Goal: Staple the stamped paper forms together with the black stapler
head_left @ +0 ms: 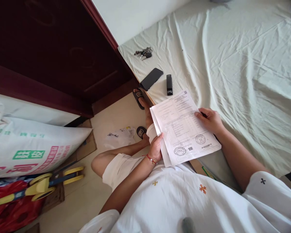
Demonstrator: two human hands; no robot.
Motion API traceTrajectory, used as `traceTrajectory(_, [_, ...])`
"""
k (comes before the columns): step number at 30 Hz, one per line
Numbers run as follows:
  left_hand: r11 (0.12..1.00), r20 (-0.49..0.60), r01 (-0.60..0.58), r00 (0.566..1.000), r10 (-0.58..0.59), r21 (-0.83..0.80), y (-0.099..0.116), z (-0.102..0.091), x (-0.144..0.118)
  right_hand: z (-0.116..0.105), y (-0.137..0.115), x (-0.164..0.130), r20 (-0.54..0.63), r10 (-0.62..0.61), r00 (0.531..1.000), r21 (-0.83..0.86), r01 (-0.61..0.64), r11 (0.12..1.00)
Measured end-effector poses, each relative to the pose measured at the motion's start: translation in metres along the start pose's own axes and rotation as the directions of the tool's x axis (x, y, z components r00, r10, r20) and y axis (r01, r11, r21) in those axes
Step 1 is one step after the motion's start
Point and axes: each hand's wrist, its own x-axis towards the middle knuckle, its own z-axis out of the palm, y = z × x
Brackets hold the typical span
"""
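A small stack of printed papers [181,126] with round stamps near its lower edge is held over my lap. My left hand [156,147], with a red beaded bracelet at the wrist, grips the stack's left edge. On the opposite edge my right hand [210,120] is closed, thumb on top and fingers beneath, partly hidden. Just beyond the papers a black stapler [169,84] lies on the pale sheet. Beside it is a dark phone [151,79], and farther off a bunch of keys [144,52].
A pale green sheet [232,64] covers the bed, its edge running along my legs. A plastic bag [120,136] lies on the floor by my sandals. Left stand a large white sack [34,142] and a yellow wheeled toy [42,187]. A dark red door [50,48] is behind.
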Motion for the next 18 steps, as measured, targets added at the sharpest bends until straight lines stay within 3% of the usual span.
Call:
traceTrajectory(7, [1.0,-0.006,0.012,1.0,-0.012,-0.02,0.0,-0.001,0.001,-0.001,0.001,-0.001,-0.12,0.038,0.992,0.008,-0.037,0.999])
traceTrajectory(11, [0.999,-0.097,0.02,0.995,-0.018,0.025,0.002,-0.003,0.001,-0.003,0.0,-0.001,-0.114,0.108,0.988,0.08,-0.099,0.992])
traceTrajectory(14, [0.996,-0.092,-0.001,0.996,0.009,0.09,0.003,-0.002,0.0,-0.008,0.005,0.0,-0.119,0.228,0.966,0.313,-0.181,0.932])
traceTrajectory(16, [0.996,-0.074,-0.01,0.997,0.016,0.093,0.003,0.0,-0.001,-0.015,0.013,0.002,-0.136,0.334,0.933,0.52,-0.22,0.826])
traceTrajectory(18, [0.995,-0.063,-0.025,0.998,0.031,0.094,0.003,0.002,-0.001,-0.024,0.023,0.004,-0.159,0.365,0.917,0.592,-0.207,0.779])
